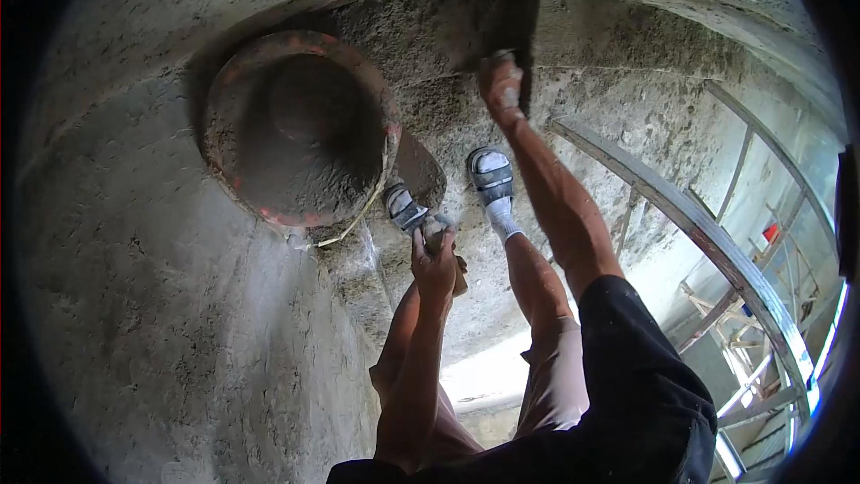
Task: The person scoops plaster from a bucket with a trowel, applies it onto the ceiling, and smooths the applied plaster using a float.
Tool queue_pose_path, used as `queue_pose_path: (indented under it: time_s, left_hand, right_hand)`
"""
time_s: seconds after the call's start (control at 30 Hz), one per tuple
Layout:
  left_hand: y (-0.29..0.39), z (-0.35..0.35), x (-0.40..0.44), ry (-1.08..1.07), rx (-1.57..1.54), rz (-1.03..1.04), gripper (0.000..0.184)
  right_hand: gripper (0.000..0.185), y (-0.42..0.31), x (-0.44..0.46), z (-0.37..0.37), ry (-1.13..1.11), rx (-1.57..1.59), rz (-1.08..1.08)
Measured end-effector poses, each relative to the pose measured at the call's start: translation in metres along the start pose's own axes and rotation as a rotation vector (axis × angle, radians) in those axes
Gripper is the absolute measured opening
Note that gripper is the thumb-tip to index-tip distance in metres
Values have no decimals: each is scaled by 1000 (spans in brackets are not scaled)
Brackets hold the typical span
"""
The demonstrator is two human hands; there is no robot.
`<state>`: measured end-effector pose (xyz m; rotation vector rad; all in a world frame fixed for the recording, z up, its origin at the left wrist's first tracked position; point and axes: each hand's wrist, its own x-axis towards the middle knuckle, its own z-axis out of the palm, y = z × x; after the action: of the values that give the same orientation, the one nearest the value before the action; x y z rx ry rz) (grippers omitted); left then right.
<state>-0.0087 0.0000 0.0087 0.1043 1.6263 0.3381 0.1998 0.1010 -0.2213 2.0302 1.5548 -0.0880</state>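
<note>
My right hand (502, 85) reaches far forward, its fingers closed on the handle of a plastering float (512, 22), a dark flat board held at the rough mortar surface. Smears of mortar cover that hand. Lower down, my left hand (434, 262) grips a small mortar-smeared tool with a brown wooden end (460, 280); its working part is mostly hidden, so its exact kind is unclear. Left of the hands stands a round tub (235, 116) with a worn reddish rim, holding wet grey mortar (309, 134).
My feet, in socks and strapped sandals (491, 175), stand between the tub and a curved wooden frame (681, 206). A plastered wall (179, 305) rises on the left. More timber framing (770, 143) and a small red object (770, 233) are at right.
</note>
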Motion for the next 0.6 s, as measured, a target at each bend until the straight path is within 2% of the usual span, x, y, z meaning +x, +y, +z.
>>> queue_pose_path:
  time_s: [0.03,0.13,0.17,0.27,0.3,0.33,0.4,0.43,0.5,0.53,0.57,0.6]
  left_hand:
    - [1,1,0,22,15,-8,37]
    - [-1,-6,8,31,39,-58,36]
    - [-3,-9,11,39,55,-72,35]
    - [-3,-12,13,69,23,-118,29]
    - [-7,-10,17,78,-17,-106,27]
    - [-11,-7,18,80,-54,-100,24]
    - [-15,-7,17,62,-41,-54,25]
    - [-16,-7,16,37,-21,-27,25]
    - [-11,-3,14,16,-5,-39,24]
    - [-12,-1,14,10,-10,-43,24]
    - [-13,0,14,39,-4,-64,23]
    - [-14,0,15,67,4,-81,23]
  right_hand:
    - [32,-21,-2,2,3,0,-1]
    - [41,-74,-22,-11,467,-836,-95]
    - [37,-78,-27,-25,440,-323,-323]
    - [34,-116,-33,-27,535,-325,-267]
    - [35,-125,-14,6,412,511,-224]
    - [35,-117,-16,8,415,503,-232]
    - [27,-106,-25,7,640,254,-256]
    - [18,-91,-29,9,645,-164,-229]
    - [19,-55,-41,18,685,-278,-146]
    - [26,-20,-42,25,757,-335,-215]
    - [33,4,-51,55,617,185,-126]
    - [25,33,-45,63,721,-470,-4]
